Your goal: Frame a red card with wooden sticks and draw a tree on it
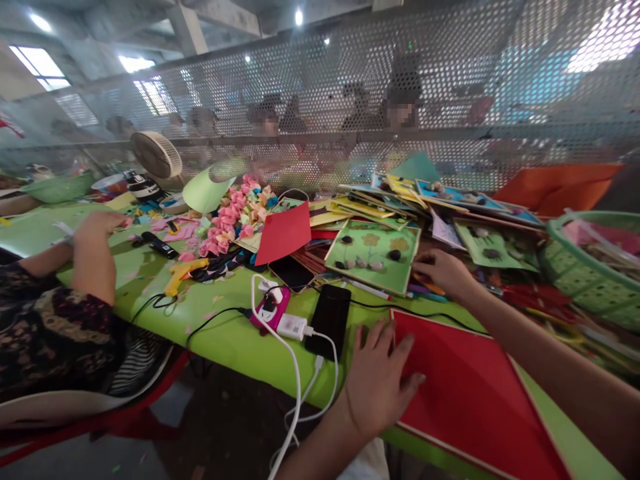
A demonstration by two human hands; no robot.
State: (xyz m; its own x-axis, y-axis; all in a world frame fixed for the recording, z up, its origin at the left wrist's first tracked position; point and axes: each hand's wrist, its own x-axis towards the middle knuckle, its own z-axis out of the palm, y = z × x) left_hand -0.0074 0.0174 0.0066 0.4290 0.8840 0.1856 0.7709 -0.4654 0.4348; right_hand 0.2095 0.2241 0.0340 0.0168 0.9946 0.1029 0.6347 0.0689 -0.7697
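Observation:
My left hand [383,377] rests with fingers spread on the left edge of a red board [465,387] that lies on the table's near side. My right hand [445,275] reaches over several coloured pens [425,293], its fingers stretched toward the right edge of a green picture card [374,257] with dark stones and flower shapes stuck on. Whether the fingertips touch the card I cannot tell. A black phone [330,317] lies just beyond my left hand. Beside it, a white charger [293,327] sits in a pink power strip [270,310].
Stacked craft cards [370,203] and pink paper flowers [225,223] cover the back. A green basket [595,267] stands right. White cables [295,387] hang over the edge. A yellow glue gun [180,275] lies left, near another person's hand [97,230]. A perforated metal screen [320,100] rises behind.

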